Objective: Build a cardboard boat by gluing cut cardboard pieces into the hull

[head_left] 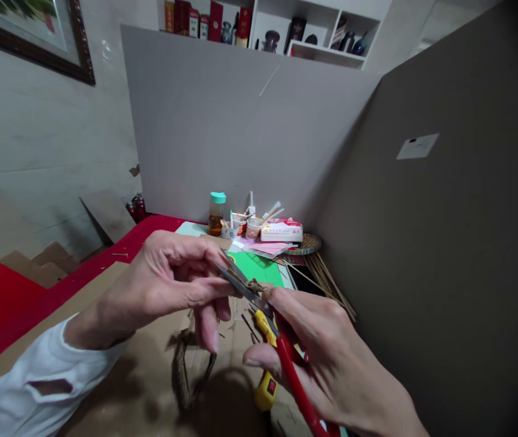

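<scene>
Red-handled scissors [292,379] are in my right hand [332,352], whose fingers close round the handles. Their blades point up and left toward my left hand [172,279]. Between its thumb and fingers my left hand pinches a small brown twisted piece [254,285], which lies against the blades. Below my left hand a dark brown ring of twisted strands [181,367] rests over the cardboard [127,388]. A yellow tool [265,391] lies under the scissors, partly hidden by my right hand.
Behind the hands are a green sheet [259,269], a jar with a teal lid [216,215], paper cups [253,229] holding sticks and brushes, and a tissue pack [281,230]. Long thin sticks [329,282] lie at the right, beside a grey panel [432,243]. Another panel [241,133] stands behind.
</scene>
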Demonstrator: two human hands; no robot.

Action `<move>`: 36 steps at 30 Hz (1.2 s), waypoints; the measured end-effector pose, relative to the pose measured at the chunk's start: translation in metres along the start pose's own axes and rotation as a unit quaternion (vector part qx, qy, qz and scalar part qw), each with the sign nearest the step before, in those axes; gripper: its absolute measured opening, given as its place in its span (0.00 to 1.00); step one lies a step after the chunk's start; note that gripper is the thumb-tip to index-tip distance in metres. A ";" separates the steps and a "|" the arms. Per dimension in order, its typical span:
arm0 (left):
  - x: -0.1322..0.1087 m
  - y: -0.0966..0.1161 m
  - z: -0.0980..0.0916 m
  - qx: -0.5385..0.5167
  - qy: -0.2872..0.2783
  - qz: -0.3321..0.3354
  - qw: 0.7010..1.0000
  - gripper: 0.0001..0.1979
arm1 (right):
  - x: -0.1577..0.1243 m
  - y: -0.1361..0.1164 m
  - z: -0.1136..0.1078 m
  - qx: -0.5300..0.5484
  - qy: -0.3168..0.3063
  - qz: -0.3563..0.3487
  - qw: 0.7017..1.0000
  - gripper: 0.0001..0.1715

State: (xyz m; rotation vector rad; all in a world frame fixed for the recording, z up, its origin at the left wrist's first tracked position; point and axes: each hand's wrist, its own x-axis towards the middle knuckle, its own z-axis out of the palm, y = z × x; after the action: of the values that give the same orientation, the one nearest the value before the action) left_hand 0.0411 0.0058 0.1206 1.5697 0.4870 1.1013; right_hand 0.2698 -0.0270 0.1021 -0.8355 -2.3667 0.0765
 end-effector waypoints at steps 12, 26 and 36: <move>-0.002 0.000 -0.006 0.015 -0.036 -0.017 0.999 0.07 | 0.000 0.000 0.001 0.026 -0.001 0.013 1.000 0.14; -0.002 0.004 -0.005 -0.007 -0.059 -0.078 0.995 0.05 | 0.001 -0.002 0.006 0.007 0.018 -0.016 1.000 0.08; -0.018 0.025 -0.004 -0.016 -0.028 -0.102 0.994 0.05 | -0.008 -0.015 0.014 0.005 0.030 -0.032 0.999 0.10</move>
State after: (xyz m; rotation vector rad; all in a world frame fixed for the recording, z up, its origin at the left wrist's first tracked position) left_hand 0.0227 -0.0143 0.1366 1.4824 0.5753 0.9035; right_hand 0.2584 -0.0415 0.0905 -0.7467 -2.3328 0.0379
